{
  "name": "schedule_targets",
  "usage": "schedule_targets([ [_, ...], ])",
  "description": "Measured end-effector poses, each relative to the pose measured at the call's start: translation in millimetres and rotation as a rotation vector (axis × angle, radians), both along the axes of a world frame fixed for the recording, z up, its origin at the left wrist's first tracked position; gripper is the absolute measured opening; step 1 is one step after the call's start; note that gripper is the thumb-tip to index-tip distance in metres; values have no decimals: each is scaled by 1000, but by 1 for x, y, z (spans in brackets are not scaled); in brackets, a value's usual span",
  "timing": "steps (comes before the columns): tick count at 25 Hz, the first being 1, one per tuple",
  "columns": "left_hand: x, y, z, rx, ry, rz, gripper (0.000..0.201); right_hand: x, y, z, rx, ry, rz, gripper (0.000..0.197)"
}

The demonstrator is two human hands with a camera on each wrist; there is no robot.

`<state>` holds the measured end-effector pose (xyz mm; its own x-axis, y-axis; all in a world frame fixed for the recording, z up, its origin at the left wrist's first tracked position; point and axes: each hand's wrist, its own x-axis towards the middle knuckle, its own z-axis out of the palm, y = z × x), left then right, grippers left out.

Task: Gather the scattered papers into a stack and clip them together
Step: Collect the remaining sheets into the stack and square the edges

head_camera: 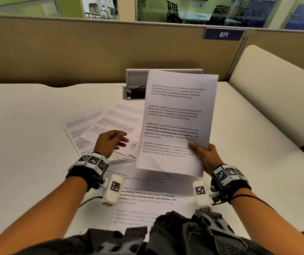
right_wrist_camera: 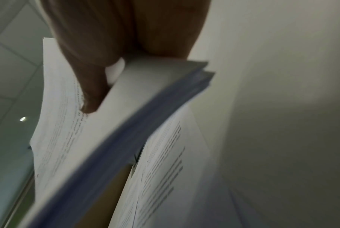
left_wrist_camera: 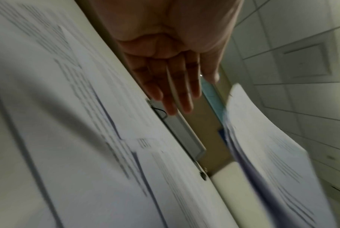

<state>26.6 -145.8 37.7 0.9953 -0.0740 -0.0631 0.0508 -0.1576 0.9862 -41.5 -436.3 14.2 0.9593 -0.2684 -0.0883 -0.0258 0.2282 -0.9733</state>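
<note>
My right hand (head_camera: 202, 151) grips a stack of printed papers (head_camera: 177, 122) by its lower right corner and holds it tilted up above the white desk (head_camera: 28, 144). In the right wrist view the thumb (right_wrist_camera: 91, 92) lies on the top sheet of the stack (right_wrist_camera: 126, 123). My left hand (head_camera: 114, 142) hovers open, fingers relaxed, over several loose sheets (head_camera: 99, 124) fanned out on the desk; its fingers (left_wrist_camera: 173, 92) are straight and hold nothing. Another printed sheet (head_camera: 147, 197) lies flat near the front edge. No clip shows in any view.
A grey cable box with an open lid (head_camera: 136, 83) sits at the back of the desk, partly behind the held stack. A beige partition (head_camera: 74, 48) with a "071" sign (head_camera: 223, 34) closes the far side. A cream divider (head_camera: 276, 89) rises at right.
</note>
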Motion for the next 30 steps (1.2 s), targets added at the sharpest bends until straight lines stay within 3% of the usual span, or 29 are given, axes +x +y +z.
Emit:
schedule_targets([
  [2, 22, 22, -11, 145, 64, 136, 10, 3, -5, -4, 12, 13, -30, 88],
  [4, 38, 42, -20, 408, 125, 209, 26, 7, -4, -8, -14, 55, -32, 87],
  [8, 62, 60, -24, 746, 210, 155, 54, 19, 2, -19, -82, 145, -16, 41],
  [10, 78, 63, -20, 915, 225, 86, 63, 26, 6, -24, -132, 192, 2, 33],
  [15, 102, 67, -19, 1070, 249, -2, 66, 42, 15, -26, -169, 257, 5, 19],
  [18, 106, 64, -24, 1182, 282, -1, 86, 48, 17, -28, -170, 284, -9, 13],
  [22, 110, 59, -24, 1364, 348, -45, 89, 55, 20, -35, -162, 326, -19, 19],
  [25, 113, 57, -22, 1398, 337, -118, 77, 56, 23, -39, -168, 359, -16, 17],
  [30, 134, 62, -36, 1066, 442, 45, 129, 55, 25, -42, -186, 382, -19, 17],
])
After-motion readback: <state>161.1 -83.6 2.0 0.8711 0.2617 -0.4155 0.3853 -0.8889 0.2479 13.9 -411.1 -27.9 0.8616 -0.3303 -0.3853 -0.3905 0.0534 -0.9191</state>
